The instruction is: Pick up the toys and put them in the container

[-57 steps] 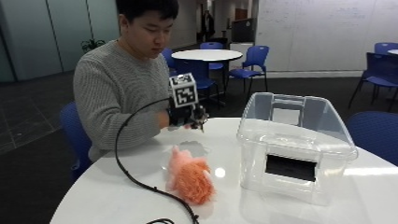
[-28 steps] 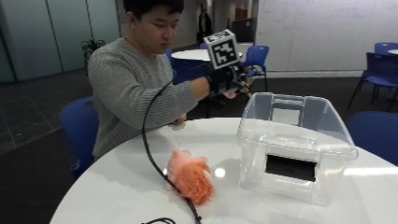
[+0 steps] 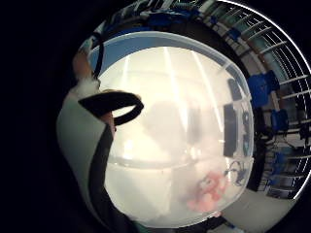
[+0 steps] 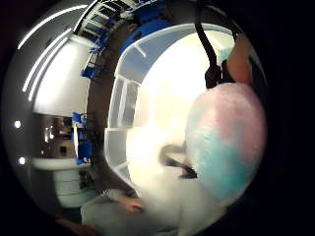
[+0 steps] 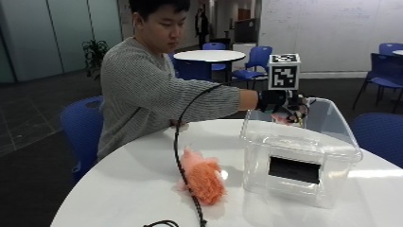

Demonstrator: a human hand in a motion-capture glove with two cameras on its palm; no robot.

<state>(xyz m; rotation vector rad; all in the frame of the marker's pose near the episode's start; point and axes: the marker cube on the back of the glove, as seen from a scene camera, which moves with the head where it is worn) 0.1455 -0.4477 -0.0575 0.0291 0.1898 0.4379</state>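
Observation:
My gloved right hand (image 5: 281,103) hangs over the open top of the clear plastic container (image 5: 296,141) and grips a small pastel plush toy (image 5: 290,116). In the thumb side palm view that toy (image 4: 226,142) is pink and teal and sits close against the palm, above the container's pale floor (image 4: 162,98). An orange fluffy toy (image 5: 203,175) lies on the white table left of the container. Through the container's wall it shows in the little finger side palm view as a pink blur, the orange toy (image 3: 209,191).
The round white table (image 5: 126,189) carries the container on its right half. A black cable (image 5: 182,156) runs from the glove across the orange toy to the table's front edge. The bare left hand (image 5: 178,124) rests at the table's far edge. Blue chairs stand around.
My right hand rose from the table near the person's chest and swung right with the pastel toy, ending above the container's opening. The orange toy stayed put.

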